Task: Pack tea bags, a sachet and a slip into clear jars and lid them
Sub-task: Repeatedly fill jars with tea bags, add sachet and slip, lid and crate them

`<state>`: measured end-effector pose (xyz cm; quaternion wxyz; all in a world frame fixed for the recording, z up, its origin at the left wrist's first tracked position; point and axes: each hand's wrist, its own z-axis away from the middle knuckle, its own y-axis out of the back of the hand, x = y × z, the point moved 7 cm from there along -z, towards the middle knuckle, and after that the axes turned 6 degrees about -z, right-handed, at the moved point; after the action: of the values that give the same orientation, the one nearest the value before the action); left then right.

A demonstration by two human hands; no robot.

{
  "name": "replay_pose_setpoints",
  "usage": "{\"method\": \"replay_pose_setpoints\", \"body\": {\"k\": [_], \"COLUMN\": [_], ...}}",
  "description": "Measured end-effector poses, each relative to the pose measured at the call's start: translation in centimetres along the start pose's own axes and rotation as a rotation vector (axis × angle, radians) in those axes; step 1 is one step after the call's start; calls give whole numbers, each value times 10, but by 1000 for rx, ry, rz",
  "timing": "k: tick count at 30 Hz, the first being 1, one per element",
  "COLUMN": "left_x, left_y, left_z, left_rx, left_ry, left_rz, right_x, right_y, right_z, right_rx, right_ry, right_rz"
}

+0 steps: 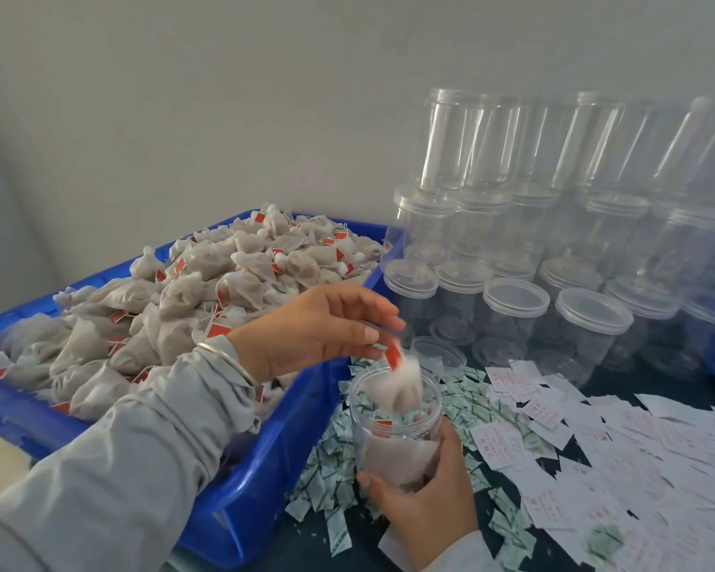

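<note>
This looks like a small packing workroom, probably a tea business: a blue crate (261, 480) heaped with tea bags (190, 291), stacks of empty clear jars (554, 225) against a bare wall (223, 97), and loose sachets (331, 480) and printed slips (636, 456) spread over a dark tabletop (587, 439).

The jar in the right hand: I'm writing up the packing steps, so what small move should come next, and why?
Probably let go of the tea bag. The left hand pinches it by its red tag right over the open jar, which the right hand holds; the bag already hangs inside the rim.
</note>
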<state>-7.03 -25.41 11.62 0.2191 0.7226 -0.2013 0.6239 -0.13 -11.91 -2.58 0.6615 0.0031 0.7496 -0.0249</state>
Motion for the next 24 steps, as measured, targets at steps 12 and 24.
{"method": "replay_pose_setpoints", "body": {"k": [12, 24], "left_x": [-5, -38], "left_y": [81, 75], "left_z": [16, 3], "left_rx": [754, 383], "left_ry": [269, 472], "left_rz": [-1102, -1420], "right_x": [-7, -6], "right_y": [-1, -1], "right_z": [2, 3], "right_rx": [-7, -11], "right_ry": [-8, -25], "right_rz": [-47, -23]}}
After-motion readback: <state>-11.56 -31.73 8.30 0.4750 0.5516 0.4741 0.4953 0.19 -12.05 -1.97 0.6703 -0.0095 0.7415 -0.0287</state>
